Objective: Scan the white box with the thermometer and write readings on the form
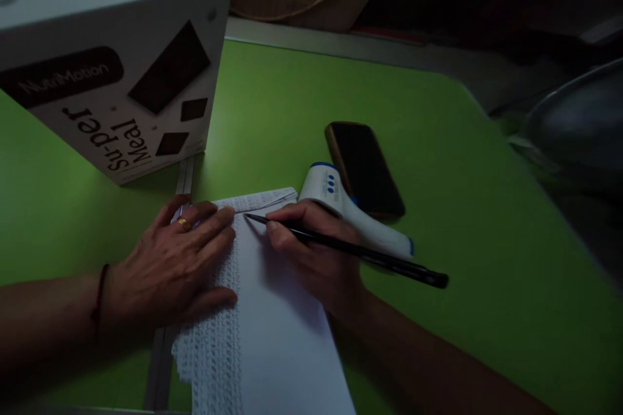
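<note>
A sheet of paper point(287, 350) lies on the green table, its left part covered in rows of handwriting and its right part blank. Its top edge is folded or overlapped by another written layer. My left hand point(170, 266) rests flat on the written side, fingers stretched out, a ring on one finger. In my right hand point(321, 253) is a black pen point(379, 258), pinched near its tip. The tip points at the upper part of the sheet, by the edge of the writing; whether it touches cannot be told. Beyond the right hand lies a white infrared thermometer point(360, 217).
A white box point(160, 19) printed with dark shapes stands at the back left. A dark phone point(367, 168) in a brown case lies beside the thermometer. A metal seam point(163, 363) runs across the green table point(487, 259). At the right edge is a blurred round object point(579, 123).
</note>
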`<state>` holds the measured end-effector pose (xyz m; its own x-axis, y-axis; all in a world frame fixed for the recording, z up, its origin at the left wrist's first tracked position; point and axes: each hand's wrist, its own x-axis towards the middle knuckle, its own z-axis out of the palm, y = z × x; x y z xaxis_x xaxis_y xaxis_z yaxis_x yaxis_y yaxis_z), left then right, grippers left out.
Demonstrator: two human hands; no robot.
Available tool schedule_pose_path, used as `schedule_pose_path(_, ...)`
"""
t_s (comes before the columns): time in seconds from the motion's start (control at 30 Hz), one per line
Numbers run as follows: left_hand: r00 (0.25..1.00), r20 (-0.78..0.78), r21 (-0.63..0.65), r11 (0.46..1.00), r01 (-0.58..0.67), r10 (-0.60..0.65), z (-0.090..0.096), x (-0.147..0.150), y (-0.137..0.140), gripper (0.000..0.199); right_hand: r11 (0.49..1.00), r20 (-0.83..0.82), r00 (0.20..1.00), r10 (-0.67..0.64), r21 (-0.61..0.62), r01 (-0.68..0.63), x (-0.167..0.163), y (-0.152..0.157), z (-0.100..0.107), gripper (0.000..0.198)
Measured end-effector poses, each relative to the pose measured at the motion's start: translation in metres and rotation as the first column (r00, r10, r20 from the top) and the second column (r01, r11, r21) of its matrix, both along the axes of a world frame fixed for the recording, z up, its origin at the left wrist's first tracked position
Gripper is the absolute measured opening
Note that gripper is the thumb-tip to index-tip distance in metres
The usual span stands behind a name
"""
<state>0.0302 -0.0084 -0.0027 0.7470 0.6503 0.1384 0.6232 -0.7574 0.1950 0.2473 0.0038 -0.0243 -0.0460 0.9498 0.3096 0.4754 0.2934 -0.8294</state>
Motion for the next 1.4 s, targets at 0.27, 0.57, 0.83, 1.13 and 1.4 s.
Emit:
schedule_pose_path(0.27,0.999,-0.031,-0.030,0.999,-0.016,0.015,0.0012,0.0004,-0.0010,0.053,0.999,0.013,1.000,0.016,0.031,-0.016,0.0010,0.0001,-0.0035,0.007)
schedule_pose_path(0.57,0.999,-0.038,-0.044,0.999,-0.021,0.020,0.0013,0.0008,-0.0009,0.054,0.999,0.014,0.999,0.034,0.019,-0.034,-0.0012,0.0010,0.0012,0.009)
schedule_pose_path(0.83,0.999,-0.044,-0.048,0.999,-0.020,0.018,0.0017,0.0002,-0.0002,0.055,0.999,-0.029,0.999,0.031,-0.032,-0.032,-0.0003,0.0008,0.0005,0.009)
schedule_pose_path(1.13,1.000,-0.018,-0.033,0.999,-0.017,0.016,-0.0006,-0.0011,-0.0013,0.053,1.000,0.002,1.000,-0.022,-0.008,0.022,-0.0011,0.0008,-0.0018,0.007)
schedule_pose_path(1.4,0.999,-0.037,-0.065,0.998,-0.028,0.026,0.0009,0.0003,-0.0006,0.054,1.000,0.010,1.000,-0.003,-0.007,0.003,-0.0004,0.0014,-0.0005,0.007)
